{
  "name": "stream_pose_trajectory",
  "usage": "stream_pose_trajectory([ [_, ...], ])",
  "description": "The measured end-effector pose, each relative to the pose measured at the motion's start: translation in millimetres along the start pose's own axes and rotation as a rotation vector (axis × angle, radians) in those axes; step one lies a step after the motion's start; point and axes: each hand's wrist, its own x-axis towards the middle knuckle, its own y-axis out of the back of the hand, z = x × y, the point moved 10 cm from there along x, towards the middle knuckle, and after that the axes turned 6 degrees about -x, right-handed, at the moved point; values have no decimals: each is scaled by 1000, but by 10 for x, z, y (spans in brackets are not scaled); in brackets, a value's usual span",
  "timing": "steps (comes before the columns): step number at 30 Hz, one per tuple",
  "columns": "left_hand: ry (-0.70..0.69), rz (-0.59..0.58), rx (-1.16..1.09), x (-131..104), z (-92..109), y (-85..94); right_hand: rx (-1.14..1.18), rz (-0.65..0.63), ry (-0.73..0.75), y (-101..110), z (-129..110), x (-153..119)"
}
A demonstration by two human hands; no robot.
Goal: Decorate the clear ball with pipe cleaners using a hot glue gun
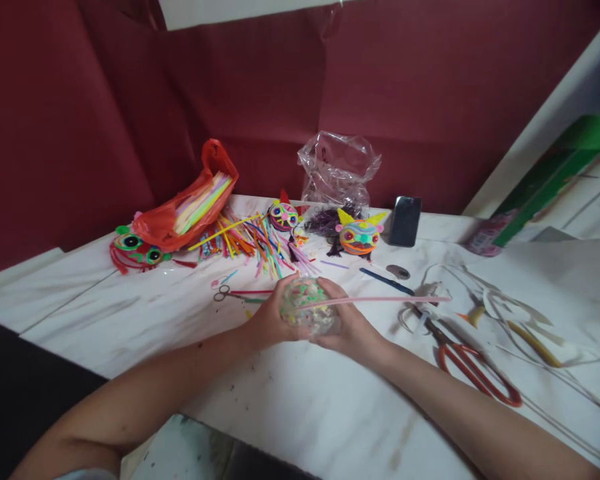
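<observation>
Between my hands, above the middle of the table, is a clear rounded container point(305, 319) speckled with green, yellow and red bits. My left hand point(273, 317) wraps its left side and my right hand point(347, 323) its right side; the fingers on the far side are hidden. Across the front of the container runs a pink pipe cleaner point(390, 300), sticking out far to the right past my right hand. Whether it is fixed to the container or pinched there I cannot tell. Small scissors point(222, 292) lie left of my left hand, near a red stick point(250, 292).
Behind stand decorated animal heads: one with yellow ears point(360, 237), a small one point(284, 215), and a red-green one point(137, 250). A red bag point(180, 223) holds pipe cleaners; more lie loose. A phone point(405, 221), orange-handled scissors point(480, 373), pliers point(533, 341) and cables are right.
</observation>
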Motion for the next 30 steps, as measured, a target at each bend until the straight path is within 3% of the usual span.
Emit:
stream_pose_trajectory([
  [5, 43, -20, 26, 8, 25, 15, -31, -9, -6, -4, 16, -3],
  [10, 117, 53, 89, 41, 18, 102, -53, -16, 20, -29, -2, -18],
  [15, 171, 86, -18, 35, 16, 80, -44, -55, -21, -67, 1, -20],
  [30, 192, 21, -140, 37, -33, 37, 3, -7, -6, -56, 49, -57],
])
